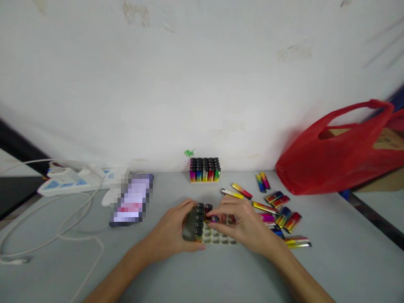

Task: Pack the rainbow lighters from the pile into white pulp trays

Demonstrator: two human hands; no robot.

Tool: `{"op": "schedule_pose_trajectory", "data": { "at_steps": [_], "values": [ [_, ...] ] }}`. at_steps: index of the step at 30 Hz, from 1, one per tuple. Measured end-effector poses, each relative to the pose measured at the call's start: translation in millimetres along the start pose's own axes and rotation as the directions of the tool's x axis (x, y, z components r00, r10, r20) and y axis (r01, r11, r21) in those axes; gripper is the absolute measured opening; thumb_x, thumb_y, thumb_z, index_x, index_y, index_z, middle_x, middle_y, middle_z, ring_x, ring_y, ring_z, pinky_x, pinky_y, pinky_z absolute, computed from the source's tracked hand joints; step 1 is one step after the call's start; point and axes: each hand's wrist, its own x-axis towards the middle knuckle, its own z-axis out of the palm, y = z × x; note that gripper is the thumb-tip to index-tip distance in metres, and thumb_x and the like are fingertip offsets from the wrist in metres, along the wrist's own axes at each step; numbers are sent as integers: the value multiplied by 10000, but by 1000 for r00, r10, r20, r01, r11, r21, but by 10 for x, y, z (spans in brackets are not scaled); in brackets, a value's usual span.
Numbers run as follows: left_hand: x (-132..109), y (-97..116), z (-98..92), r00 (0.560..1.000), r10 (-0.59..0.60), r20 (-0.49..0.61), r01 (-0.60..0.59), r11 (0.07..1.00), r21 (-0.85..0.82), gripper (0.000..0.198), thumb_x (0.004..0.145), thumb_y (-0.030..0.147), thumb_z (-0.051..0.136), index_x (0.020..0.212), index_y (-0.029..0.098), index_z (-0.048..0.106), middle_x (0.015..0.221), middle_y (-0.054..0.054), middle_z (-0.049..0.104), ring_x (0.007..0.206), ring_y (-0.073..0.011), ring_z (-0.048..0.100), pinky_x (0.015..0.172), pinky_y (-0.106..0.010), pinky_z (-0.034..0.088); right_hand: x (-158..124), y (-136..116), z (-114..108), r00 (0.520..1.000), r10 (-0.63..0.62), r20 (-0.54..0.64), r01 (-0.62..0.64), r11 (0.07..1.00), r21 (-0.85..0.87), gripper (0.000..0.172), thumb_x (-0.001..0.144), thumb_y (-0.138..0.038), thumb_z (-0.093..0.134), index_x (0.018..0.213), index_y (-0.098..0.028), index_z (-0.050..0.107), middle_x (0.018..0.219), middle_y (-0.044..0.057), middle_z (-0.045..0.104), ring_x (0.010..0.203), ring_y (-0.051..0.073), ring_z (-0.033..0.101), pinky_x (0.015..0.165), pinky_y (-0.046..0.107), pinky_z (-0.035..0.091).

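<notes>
My left hand (170, 230) grips the left end of a pale tray (220, 239) with rows of slots, fingers behind it and thumb along the front. A column of black-topped lighters (198, 218) stands upright in the slots at that end, and one more lighter (208, 207) is in the second column at the back. Between thumb and fingers, my right hand (248, 221) pinches a lighter (215, 219) over the tray, its black top showing and its lower part hidden. Front slots on the right show bare; my right hand covers some rear ones.
Loose colourful lighters (284, 216) lie scattered to the right. A filled block of lighters (205, 170) stands by the wall. A red bag (328, 160) sits at the right; a phone (132, 200), a power strip (72, 183) and white cables (91, 237) lie left.
</notes>
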Motion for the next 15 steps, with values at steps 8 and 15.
{"op": "schedule_pose_trajectory", "data": {
  "at_steps": [8, 15],
  "values": [
    [9, 5, -10, 1000, -16, 12, 15, 1000, 15, 578, 709, 453, 999, 1125, 229, 666, 1083, -24, 681, 977, -275, 667, 832, -340, 520, -29, -52, 13, 1000, 6, -14, -6, 1000, -14, 201, 1069, -440, 709, 1106, -255, 777, 910, 32, 730, 846, 221, 670, 792, 344, 478],
    [3, -1, 3, 1000, 5, 9, -5, 1000, -4, 552, 740, 433, 985, 1147, 235, 667, 1125, -40, 686, 1018, -284, 675, 851, -347, 533, -33, -48, 78, 995, 53, -81, -51, 998, 21, 175, 1061, -371, 732, 1197, -269, 693, 924, 14, 738, 826, 211, 680, 756, 335, 470]
  ]
}}
